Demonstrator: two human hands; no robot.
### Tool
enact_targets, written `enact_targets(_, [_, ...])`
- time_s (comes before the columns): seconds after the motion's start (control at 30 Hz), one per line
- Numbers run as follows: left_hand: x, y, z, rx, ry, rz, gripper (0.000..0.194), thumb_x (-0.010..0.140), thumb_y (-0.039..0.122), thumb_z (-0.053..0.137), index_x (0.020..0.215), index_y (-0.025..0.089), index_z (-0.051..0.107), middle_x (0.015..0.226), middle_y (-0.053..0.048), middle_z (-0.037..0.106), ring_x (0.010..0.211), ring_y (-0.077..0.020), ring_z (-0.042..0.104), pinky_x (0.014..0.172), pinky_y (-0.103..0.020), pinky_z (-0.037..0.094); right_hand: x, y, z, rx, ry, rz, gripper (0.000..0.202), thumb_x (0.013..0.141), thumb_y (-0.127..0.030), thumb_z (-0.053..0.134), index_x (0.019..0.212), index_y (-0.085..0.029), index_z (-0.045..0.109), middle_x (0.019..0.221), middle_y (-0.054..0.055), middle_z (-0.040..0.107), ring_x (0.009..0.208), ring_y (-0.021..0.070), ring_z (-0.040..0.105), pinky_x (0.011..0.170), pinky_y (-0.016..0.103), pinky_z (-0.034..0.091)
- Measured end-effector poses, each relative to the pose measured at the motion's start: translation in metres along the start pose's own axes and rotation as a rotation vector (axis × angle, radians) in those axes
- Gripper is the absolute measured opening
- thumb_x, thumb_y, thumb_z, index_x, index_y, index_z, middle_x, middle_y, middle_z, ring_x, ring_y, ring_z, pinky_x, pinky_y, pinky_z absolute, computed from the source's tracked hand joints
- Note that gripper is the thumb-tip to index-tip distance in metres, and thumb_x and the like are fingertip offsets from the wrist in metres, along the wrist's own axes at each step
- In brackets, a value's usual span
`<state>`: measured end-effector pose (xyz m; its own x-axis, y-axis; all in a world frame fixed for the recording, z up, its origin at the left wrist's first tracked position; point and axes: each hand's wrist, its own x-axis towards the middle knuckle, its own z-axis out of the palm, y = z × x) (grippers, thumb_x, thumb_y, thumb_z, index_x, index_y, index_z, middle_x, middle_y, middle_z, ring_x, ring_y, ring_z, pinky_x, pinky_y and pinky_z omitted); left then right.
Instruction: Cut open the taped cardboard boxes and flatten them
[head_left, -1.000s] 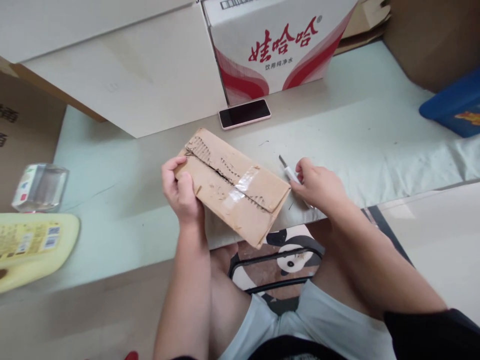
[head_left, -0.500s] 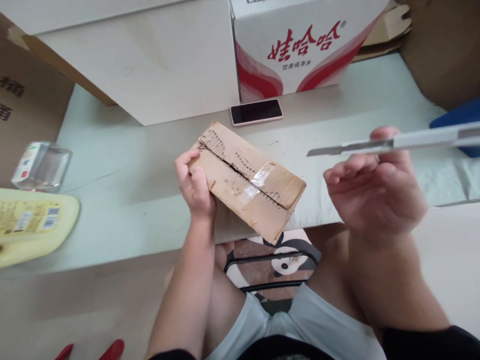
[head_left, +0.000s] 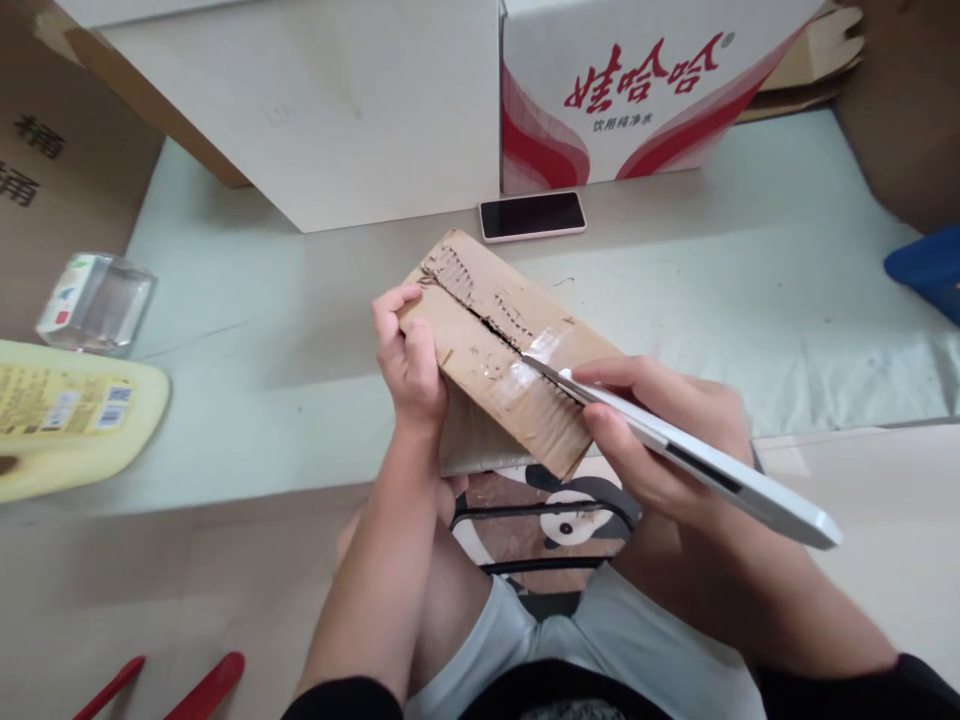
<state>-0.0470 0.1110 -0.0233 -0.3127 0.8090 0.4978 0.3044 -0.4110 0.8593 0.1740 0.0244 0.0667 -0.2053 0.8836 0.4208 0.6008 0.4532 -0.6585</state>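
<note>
A small brown cardboard box (head_left: 480,345) is tilted at the front edge of the table, its top seam partly torn and bridged by strips of clear tape (head_left: 517,380). My left hand (head_left: 409,355) is closed around the box's left end, thumb on top. Between the thumb and fingers of my right hand (head_left: 660,430) is a white utility knife (head_left: 690,455). Its blade is out, and the tip touches the seam right at the tape. The handle points back toward my right forearm.
Behind the cardboard box lies a phone (head_left: 532,216), in front of a white box (head_left: 315,110) and a red-and-white carton (head_left: 622,110). At left are a clear plastic container (head_left: 97,302) and a yellow bottle (head_left: 82,420). A blue object (head_left: 926,270) sits far right.
My right hand has come left and down and turned, bringing the knife blade from the air onto the taped seam. My left hand keeps its hold on the box.
</note>
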Motion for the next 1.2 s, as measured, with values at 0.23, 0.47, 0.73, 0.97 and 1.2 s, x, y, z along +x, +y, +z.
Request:
enact_targets(0.23, [0.0,-0.003,-0.001,-0.009,-0.024,0.021,0.039,0.096,0.054,0.047,0.115,0.021,0.057,0.115,-0.009,0.062,0.109,-0.0236,0.061,0.1,-0.039,0.047,-0.009,0.006,0.004,-0.127,0.016,-0.233,0.018,0.095,-0.02,0.063,0.112,-0.024,0.069,0.084,0.003,0.073,0.064,0.0126,0.066,0.053,0.024,0.051])
enact_targets(0.47, [0.001,-0.001,-0.001,0.001,-0.024,0.009,0.041,0.095,0.056,0.048,0.114,0.021,0.057,0.113,-0.009,0.062,0.109,-0.0236,0.061,0.1,-0.04,0.047,-0.008,0.007,0.001,-0.136,-0.038,-0.23,0.022,0.093,-0.016,0.063,0.114,-0.022,0.067,0.083,0.003,0.073,0.063,0.0119,0.067,0.053,0.023,0.052])
enact_targets(0.73, [0.001,-0.001,-0.001,-0.005,-0.029,-0.002,0.039,0.095,0.054,0.048,0.113,0.021,0.057,0.111,-0.009,0.062,0.108,-0.0238,0.061,0.1,-0.04,0.048,-0.013,0.004,0.013,-0.166,0.036,-0.151,0.018,0.094,-0.019,0.065,0.11,-0.024,0.071,0.087,0.003,0.071,0.067,0.0117,0.068,0.056,0.024,0.053])
enact_targets(0.97, [0.002,0.0,-0.001,0.03,-0.031,-0.023,0.041,0.093,0.057,0.049,0.112,0.021,0.057,0.11,-0.007,0.059,0.108,-0.0239,0.06,0.101,-0.041,0.047,-0.004,0.0,0.016,-0.203,0.028,-0.135,0.014,0.093,-0.019,0.062,0.105,-0.022,0.07,0.081,0.003,0.066,0.064,0.0126,0.064,0.055,0.025,0.051])
enact_targets(1.2, [0.001,0.0,-0.001,0.033,-0.041,-0.011,0.04,0.094,0.057,0.049,0.111,0.022,0.058,0.111,-0.008,0.061,0.105,-0.0228,0.061,0.097,-0.039,0.048,-0.003,0.001,0.006,-0.148,0.021,-0.197,0.011,0.089,-0.012,0.059,0.093,-0.021,0.063,0.066,-0.002,0.058,0.05,0.0091,0.051,0.045,0.023,0.041])
